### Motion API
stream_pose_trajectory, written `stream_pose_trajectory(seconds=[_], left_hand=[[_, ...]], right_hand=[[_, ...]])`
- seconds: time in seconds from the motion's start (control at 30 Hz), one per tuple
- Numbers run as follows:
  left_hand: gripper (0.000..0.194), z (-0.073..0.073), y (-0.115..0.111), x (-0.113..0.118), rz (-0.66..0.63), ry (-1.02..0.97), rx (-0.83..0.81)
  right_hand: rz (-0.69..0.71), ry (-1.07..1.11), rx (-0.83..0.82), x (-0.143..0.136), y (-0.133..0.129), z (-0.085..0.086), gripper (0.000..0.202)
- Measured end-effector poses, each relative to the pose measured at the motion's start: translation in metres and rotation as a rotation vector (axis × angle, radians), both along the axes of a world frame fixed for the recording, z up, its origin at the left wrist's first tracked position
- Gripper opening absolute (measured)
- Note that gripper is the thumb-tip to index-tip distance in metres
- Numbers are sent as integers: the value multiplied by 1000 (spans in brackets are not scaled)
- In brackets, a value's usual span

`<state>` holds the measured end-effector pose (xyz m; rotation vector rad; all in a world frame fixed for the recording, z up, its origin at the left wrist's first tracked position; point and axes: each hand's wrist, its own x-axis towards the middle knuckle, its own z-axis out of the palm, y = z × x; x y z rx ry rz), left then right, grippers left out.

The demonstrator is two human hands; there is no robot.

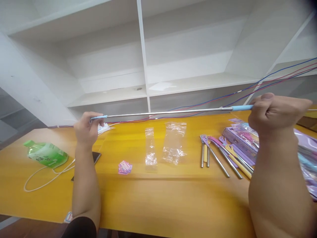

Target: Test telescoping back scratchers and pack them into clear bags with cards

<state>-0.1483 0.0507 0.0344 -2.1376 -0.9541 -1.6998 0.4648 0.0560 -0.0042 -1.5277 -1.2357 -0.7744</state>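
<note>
A telescopic back scratcher [168, 113], its thin silver rod drawn out long, spans the space between my two hands above the table. My left hand [86, 129] is closed on its light-blue head end. At the other end, the fist of my right hand [273, 110] wraps round the light-blue grip. Below and to the right lie several more back scratchers [220, 155] with purple, pink and yellow parts and silver tubes. Two clear plastic bags [174, 142] lie flat mid-table. Nearer my left arm rests a small pile of pink-purple cards [125, 167].
A green bottle [47, 153] lies on its side at left, beside a white cable [37, 188] and a dark phone [96, 157] partly behind my left forearm. At right are a purple patterned box [240, 142] and packaged items. White shelves [146, 59] and blue and red cables stand behind the table.
</note>
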Motion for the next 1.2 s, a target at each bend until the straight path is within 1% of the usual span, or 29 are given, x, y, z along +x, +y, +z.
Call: stream_pose_trajectory(seconds=[0.07,0.13,0.23,0.33,0.43,0.6,0.7,0.8,0.9,1.07,1.2], left_hand=[[12,-3,2,2,0,60,7],[13,-5,4,2,32,104,19],[12,-7,7,0,63,133,3],[9,-8,10,0,43,124,-3],[10,-7,9,2,35,106,-9],[11,-1,0,0,56,70,-60],[10,2,-3,-1,61,36,-75],[10,3,-2,0,46,24,-103],[14,3,0,2,57,21,-79],[19,4,-1,5,55,-12,-66],[18,7,-6,11,5,-53,-34]], right_hand=[[28,16,-58,10,6,-3,47],[42,20,-91,20,10,-6,49],[-7,12,-95,30,11,-7,49],[-87,16,-118,34,9,-7,53],[-141,23,-120,32,7,-5,56],[-237,127,-112,20,5,5,53],[-241,135,-81,10,3,12,51],[-140,115,-20,0,1,13,48],[-18,68,40,-10,2,10,45],[39,49,118,-22,7,6,46],[99,12,175,-25,7,6,44]])
